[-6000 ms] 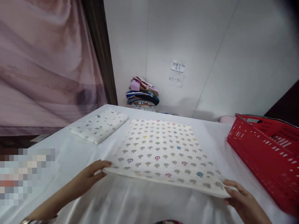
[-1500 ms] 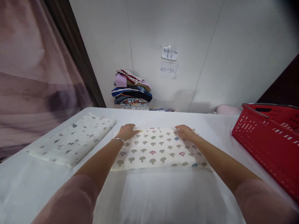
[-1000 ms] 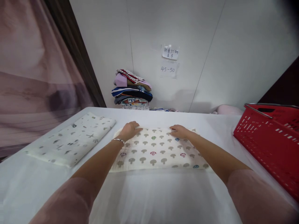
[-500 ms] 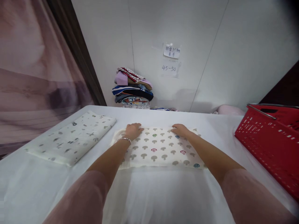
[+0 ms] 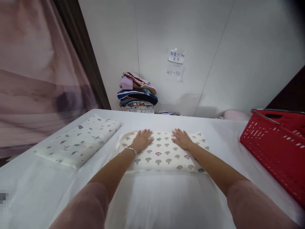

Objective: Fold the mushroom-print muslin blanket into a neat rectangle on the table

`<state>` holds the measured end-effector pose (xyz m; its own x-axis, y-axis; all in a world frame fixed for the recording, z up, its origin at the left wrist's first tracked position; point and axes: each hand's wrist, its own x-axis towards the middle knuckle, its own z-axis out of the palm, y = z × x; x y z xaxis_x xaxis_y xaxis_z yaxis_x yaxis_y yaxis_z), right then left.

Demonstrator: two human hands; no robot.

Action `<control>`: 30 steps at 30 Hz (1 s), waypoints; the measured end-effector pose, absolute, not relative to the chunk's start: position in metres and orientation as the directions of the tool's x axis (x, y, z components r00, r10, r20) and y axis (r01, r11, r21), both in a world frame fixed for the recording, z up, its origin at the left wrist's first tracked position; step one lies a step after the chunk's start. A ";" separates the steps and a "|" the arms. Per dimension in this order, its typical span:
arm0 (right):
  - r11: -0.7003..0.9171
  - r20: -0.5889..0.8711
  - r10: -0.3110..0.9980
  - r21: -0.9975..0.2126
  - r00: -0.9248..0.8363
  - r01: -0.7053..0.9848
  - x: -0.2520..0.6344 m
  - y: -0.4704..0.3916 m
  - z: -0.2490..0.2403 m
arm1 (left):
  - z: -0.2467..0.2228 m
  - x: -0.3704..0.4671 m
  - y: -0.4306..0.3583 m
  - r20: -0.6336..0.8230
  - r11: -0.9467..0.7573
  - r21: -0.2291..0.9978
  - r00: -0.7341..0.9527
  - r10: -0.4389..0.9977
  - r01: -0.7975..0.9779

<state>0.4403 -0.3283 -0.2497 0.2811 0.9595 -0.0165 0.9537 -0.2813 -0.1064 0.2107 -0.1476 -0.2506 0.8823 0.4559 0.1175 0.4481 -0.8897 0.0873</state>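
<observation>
A folded cream cloth (image 5: 164, 154) printed with grey, red, green and blue mushrooms lies flat in the middle of the white table (image 5: 171, 203). My left hand (image 5: 143, 140) rests palm down on its far left part, fingers spread, with a bracelet on the wrist. On the far right part of the same cloth lies my right hand (image 5: 182, 139), also flat with fingers apart. Neither hand grips anything. Left of the mushroom cloth is another folded white cloth (image 5: 78, 140) with small grey and green prints.
A red plastic basket (image 5: 274, 152) with a metal handle stands at the right. Beyond the far table edge, a pile of folded fabrics (image 5: 138, 92) is stacked against the wall. Two paper notes (image 5: 176, 56) hang there. A pink curtain (image 5: 30, 79) covers the left side.
Both hands have gone from curled fingers at the cloth's far edge to lying flat and spread on it. The view has shifted slightly.
</observation>
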 end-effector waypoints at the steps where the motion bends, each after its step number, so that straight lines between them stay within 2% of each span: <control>1: -0.284 -0.005 0.959 -0.099 0.284 0.954 0.438 -0.332 -0.248 | -0.248 0.207 -0.150 0.122 -0.887 0.082 0.879 0.461 0.454; 5: -0.254 0.029 0.965 -0.117 0.259 0.960 0.431 -0.353 -0.252 | -0.247 0.180 -0.160 0.162 -0.854 0.073 0.839 0.519 0.515; 9: -0.286 -0.036 0.958 -0.144 0.283 0.948 0.430 -0.360 -0.254 | -0.252 0.165 -0.164 0.067 -0.810 0.127 0.810 0.583 0.573; 12: -0.323 -0.084 0.946 -0.155 0.314 0.934 0.422 -0.360 -0.247 | -0.247 0.161 -0.167 0.032 -0.814 0.151 0.820 0.571 0.561; 15: -0.323 -0.099 0.946 -0.193 0.309 0.927 0.402 -0.369 -0.243 | -0.240 0.149 -0.169 0.099 -0.814 0.135 0.810 0.579 0.565; 18: -0.213 -0.077 0.976 -0.218 0.201 0.952 0.380 -0.386 -0.250 | -0.240 0.128 -0.165 0.169 -0.722 0.107 0.703 0.691 0.684; 22: -0.208 -0.071 0.978 -0.194 0.197 0.959 0.366 -0.397 -0.261 | -0.246 0.111 -0.153 -0.001 -0.603 0.131 0.608 0.794 0.787; 26: -0.219 -0.114 0.974 -0.232 0.197 0.948 0.370 -0.393 -0.256 | -0.243 0.113 -0.151 -0.061 -0.586 0.137 0.597 0.800 0.799; 28: -0.243 -0.144 0.967 -0.260 0.212 0.935 0.372 -0.390 -0.247 | -0.239 0.120 -0.154 -0.023 -0.589 0.126 0.596 0.803 0.798; 30: -0.267 -0.128 0.962 -0.259 0.241 0.928 0.372 -0.384 -0.238 | -0.235 0.130 -0.158 0.088 -0.630 0.104 0.624 0.776 0.769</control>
